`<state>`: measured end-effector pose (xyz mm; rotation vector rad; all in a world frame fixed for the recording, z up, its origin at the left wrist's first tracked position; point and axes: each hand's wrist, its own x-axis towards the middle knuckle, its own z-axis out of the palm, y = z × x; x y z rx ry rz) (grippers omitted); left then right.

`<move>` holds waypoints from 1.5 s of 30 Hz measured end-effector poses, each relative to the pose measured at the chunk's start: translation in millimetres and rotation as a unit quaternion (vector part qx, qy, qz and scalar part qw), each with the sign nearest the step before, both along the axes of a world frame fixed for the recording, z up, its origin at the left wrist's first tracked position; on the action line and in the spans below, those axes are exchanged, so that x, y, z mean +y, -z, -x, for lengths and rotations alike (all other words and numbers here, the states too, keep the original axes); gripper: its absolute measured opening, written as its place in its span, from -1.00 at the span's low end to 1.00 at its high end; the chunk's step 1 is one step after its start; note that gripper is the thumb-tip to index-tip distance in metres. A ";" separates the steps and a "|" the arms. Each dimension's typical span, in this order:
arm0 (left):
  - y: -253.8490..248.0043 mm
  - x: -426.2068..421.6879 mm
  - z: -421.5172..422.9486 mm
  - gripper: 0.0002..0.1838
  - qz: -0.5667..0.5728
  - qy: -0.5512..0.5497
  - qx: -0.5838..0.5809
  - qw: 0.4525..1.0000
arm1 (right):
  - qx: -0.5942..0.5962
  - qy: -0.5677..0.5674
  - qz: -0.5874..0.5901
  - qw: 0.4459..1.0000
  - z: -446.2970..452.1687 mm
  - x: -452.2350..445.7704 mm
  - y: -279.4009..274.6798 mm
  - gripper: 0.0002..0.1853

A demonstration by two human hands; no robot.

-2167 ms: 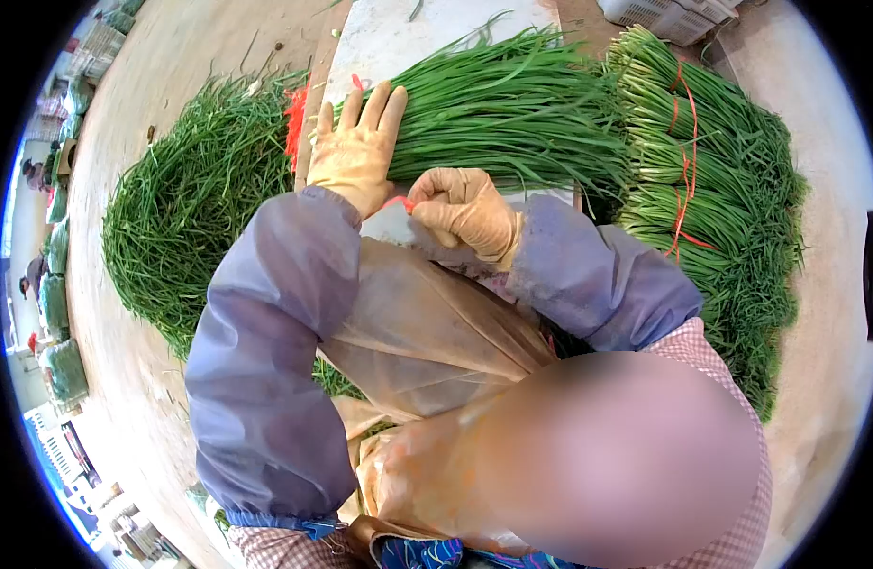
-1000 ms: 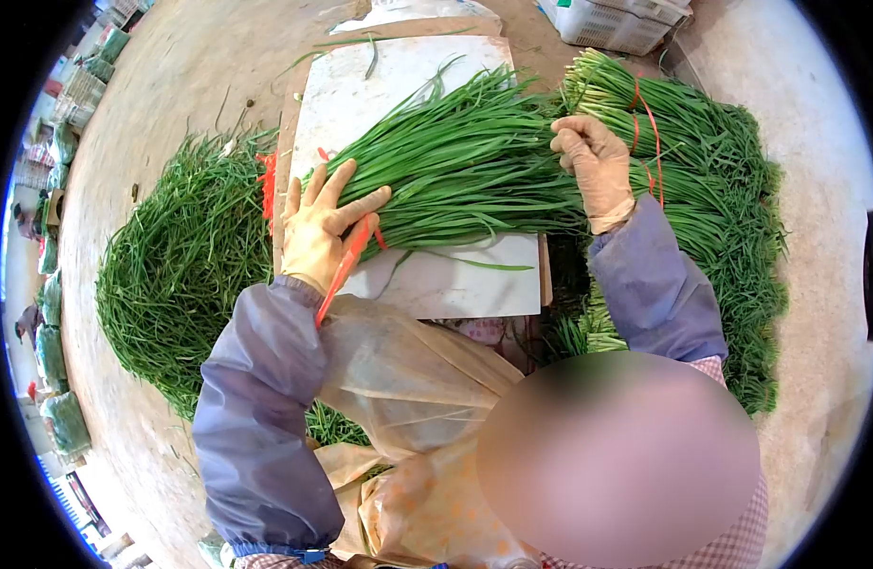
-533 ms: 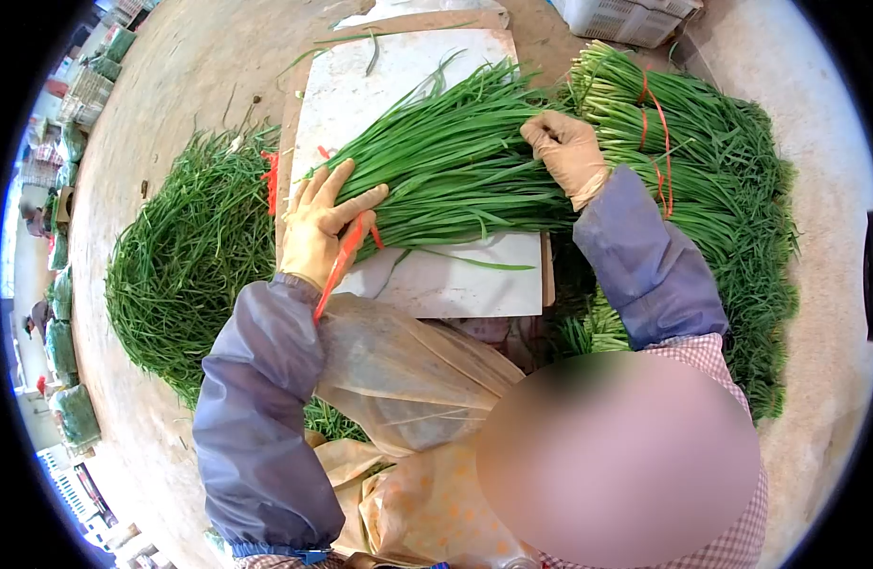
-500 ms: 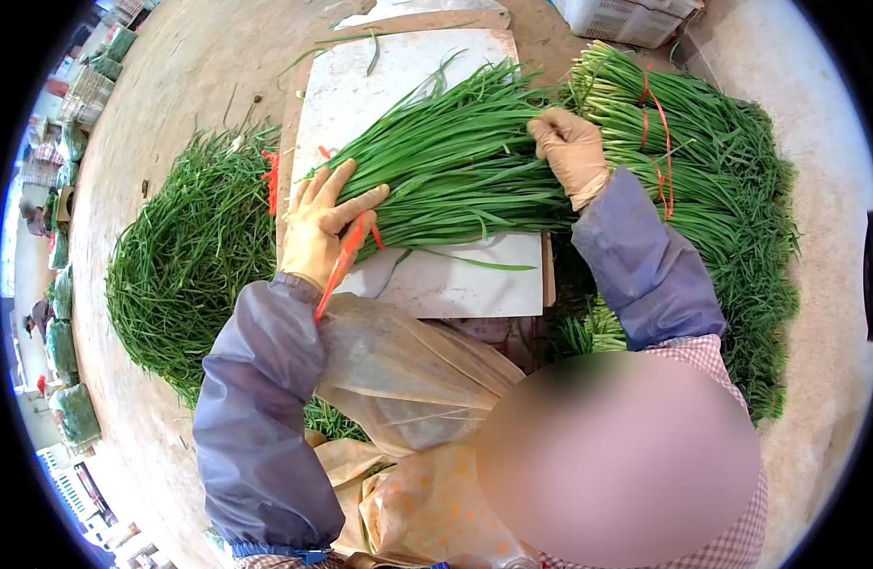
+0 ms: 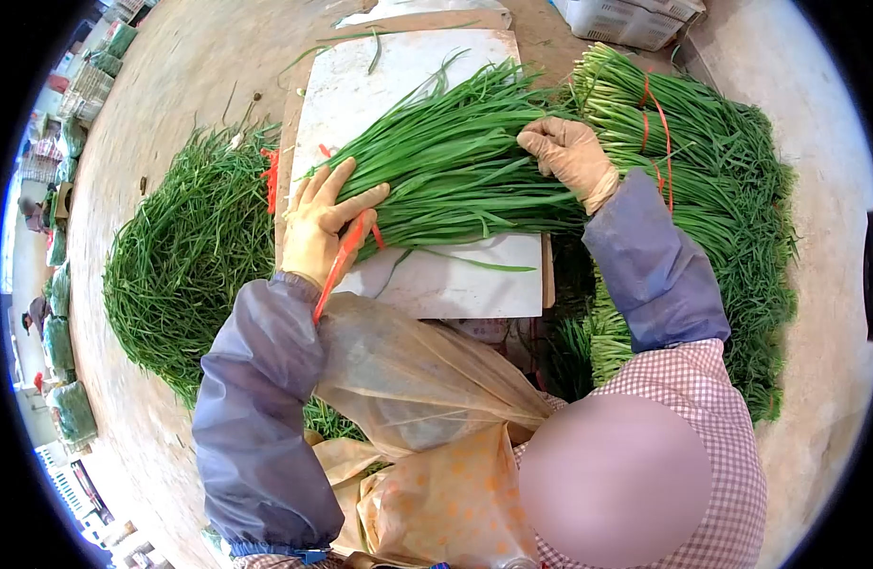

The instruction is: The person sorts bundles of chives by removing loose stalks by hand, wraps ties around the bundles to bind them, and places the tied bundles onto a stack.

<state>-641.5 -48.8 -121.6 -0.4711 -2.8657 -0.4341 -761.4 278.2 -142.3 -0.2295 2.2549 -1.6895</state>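
Note:
A loose bunch of green garlic chives lies across a white board. My left hand, in a pale glove, rests on the bunch's left end with fingers spread. A red tie strip runs from beside its thumb down over the wrist. Over the right end of the bunch is my right hand, also gloved, its thumb and fingers pinched together at the leaves. Whether a leaf is between those fingertips I cannot make out.
Tied chive bundles with red bands are stacked right of the board. A heap of loose greens lies to the left, near red strips. A white crate stands at the back. Wrapped green bundles line the far left.
My right hand has shifted slightly down and turned, its fingertips moving a little left over the leaves. The head at the bottom has moved right and down. My left hand stays put.

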 end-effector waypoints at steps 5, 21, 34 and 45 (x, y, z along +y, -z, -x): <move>3.6 -2.1 0.4 -0.67 -0.010 0.002 -0.006 1.000 | 0.242 0.058 -0.055 0.967 -2.3 -1.9 27.3 -0.79; 5.0 -3.7 2.6 -0.66 -0.002 0.005 -0.002 1.000 | 0.101 -0.040 0.109 0.988 -21.7 -27.2 -24.0 -0.46; 10.2 -4.2 1.9 -0.68 -0.026 -0.001 -0.009 1.000 | -0.026 -0.085 0.022 0.996 -22.6 -20.6 -41.1 -0.88; 8.7 -4.5 2.4 -0.68 -0.020 0.001 -0.006 1.000 | 0.232 -0.059 -0.127 0.963 -28.6 -72.6 3.5 -0.79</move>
